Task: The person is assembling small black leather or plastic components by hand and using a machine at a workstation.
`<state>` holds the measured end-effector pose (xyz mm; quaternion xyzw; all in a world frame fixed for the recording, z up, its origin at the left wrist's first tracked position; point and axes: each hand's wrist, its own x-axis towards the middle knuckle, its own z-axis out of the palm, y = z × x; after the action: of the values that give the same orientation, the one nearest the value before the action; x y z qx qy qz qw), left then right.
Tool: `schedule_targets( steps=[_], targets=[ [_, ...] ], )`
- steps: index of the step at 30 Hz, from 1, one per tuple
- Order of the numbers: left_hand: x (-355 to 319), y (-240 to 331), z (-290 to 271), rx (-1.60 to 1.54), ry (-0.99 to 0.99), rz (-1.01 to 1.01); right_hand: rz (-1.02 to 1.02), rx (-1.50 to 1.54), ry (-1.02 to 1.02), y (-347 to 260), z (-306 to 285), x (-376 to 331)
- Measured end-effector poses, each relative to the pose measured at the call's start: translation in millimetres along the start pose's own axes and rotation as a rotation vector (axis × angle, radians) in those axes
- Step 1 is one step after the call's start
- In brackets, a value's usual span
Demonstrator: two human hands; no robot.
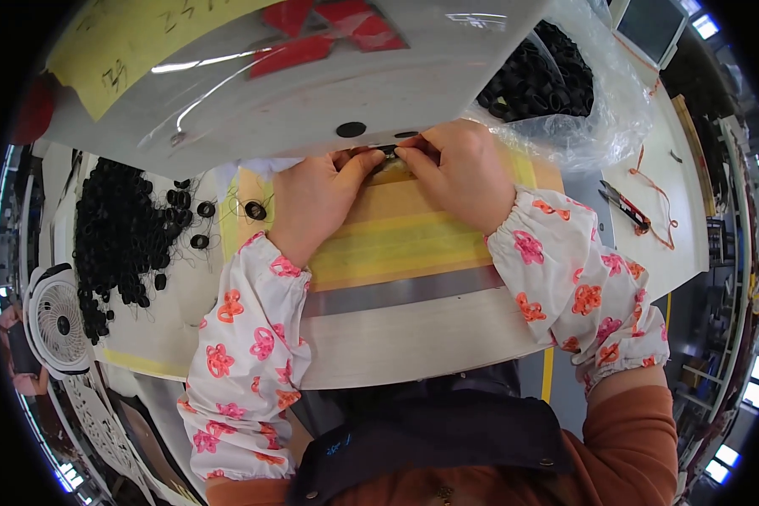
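Both hands meet under the front edge of a big grey machine head, which looks like a sewing machine's. My left hand pinches a small black strip between thumb and fingertips. From the other side my right hand grips the same strip, thumb and fingers closed on it. Most of the strip is covered by the fingers and machine. Below them the work surface is covered with yellow tape. Beside my left wrist lies a small black loop with loose thread on it.
A large heap of black loops trailing threads spreads over the table at left. At upper right, a clear plastic bag holds more black pieces. Thread snips and an orange cord lie at right. A white fan stands far left.
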<state>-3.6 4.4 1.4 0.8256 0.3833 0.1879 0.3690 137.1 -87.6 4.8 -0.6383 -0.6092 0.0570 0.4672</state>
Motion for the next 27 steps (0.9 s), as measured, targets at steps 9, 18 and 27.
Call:
schedule_targets(
  steps=[9, 18, 27],
  targets=[
    [1.6, 9.1, -1.0, 0.026, -0.014, -0.054, -0.004, -0.089, -0.029, 3.1, -1.0, -0.3],
    [1.4, 4.8, 0.3, 0.008, 0.033, 0.006, 0.034, -0.1, -0.024, 4.8, 3.7, -0.6],
    [5.1, -0.3, 2.3, -0.006, -0.031, -0.105, 0.059, -0.09, -0.016, 12.8, 6.1, -0.7]
  ],
)
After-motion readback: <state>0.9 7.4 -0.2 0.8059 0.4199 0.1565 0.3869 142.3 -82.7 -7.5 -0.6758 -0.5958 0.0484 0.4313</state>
